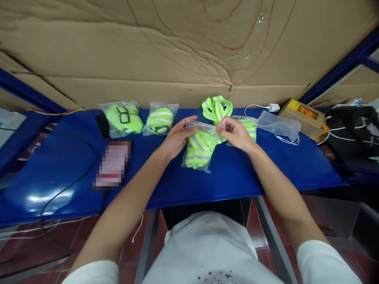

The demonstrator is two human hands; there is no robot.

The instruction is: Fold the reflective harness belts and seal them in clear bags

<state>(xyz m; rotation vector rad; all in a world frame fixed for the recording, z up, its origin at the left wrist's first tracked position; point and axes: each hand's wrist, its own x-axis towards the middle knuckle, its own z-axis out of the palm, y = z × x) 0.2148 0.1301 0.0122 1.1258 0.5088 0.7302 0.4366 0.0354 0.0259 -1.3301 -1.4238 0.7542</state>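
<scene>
Between my hands is a clear zip-lock bag (pixel 199 148) with folded neon-yellow reflective straps inside, its zip edge turned up. My left hand (pixel 177 138) grips the bag's upper left corner, thumb in front. At the upper right corner, my right hand (pixel 235 132) pinches the zip edge between thumb and fingers. Just behind the bag lies a loose loop of yellow reflective strap (pixel 217 108) with grey stripes. Partly hidden by my right hand is another bag of yellow strap (pixel 250 128).
Two filled bags, one with a black buckle (pixel 124 116) and a smaller one (pixel 160 119), lie at the back left. A blurred-out phone (pixel 113 163) is nearer on the blue table (pixel 237 179). At right are an empty clear bag (pixel 280 124), white cable, charger (pixel 272 107) and cardboard box (pixel 304 118).
</scene>
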